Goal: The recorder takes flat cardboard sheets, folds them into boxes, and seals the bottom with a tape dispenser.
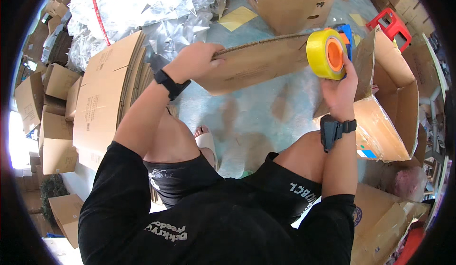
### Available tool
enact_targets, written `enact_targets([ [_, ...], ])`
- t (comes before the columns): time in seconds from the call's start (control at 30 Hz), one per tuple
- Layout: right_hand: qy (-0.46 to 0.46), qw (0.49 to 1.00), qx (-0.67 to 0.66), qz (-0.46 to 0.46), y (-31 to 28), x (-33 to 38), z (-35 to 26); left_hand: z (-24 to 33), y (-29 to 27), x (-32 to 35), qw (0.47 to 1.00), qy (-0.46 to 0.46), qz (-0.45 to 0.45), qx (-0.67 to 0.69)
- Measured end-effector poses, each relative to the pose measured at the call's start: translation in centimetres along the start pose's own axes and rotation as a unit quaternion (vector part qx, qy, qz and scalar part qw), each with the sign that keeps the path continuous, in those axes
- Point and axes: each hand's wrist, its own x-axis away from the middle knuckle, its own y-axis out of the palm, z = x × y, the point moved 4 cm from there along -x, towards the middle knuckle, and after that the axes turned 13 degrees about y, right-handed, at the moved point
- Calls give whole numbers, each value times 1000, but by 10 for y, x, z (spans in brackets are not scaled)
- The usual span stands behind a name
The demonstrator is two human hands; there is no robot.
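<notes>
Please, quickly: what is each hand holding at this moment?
Left hand: closed on the flat cardboard box.
Right hand: holding the yellow tape roll.

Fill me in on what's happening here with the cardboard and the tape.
A seated person holds a flattened cardboard box out in front of the knees. The left hand grips its left end, while the right hand holds a yellow tape roll on a dispenser against the right end. A stack of flat cartons lies to the left, an open box sits to the right, and clear plastic bags are piled behind.
</notes>
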Motion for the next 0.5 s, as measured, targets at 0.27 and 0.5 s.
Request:
enact_targets([
  [0.27, -69, 992, 107, 13, -36, -35, -5, -11, 18, -6, 994, 100, -17, -42],
  [0.5, -60, 992, 64, -89, 9, -30, -6, -53, 2, 11, 996, 89, 21, 4],
])
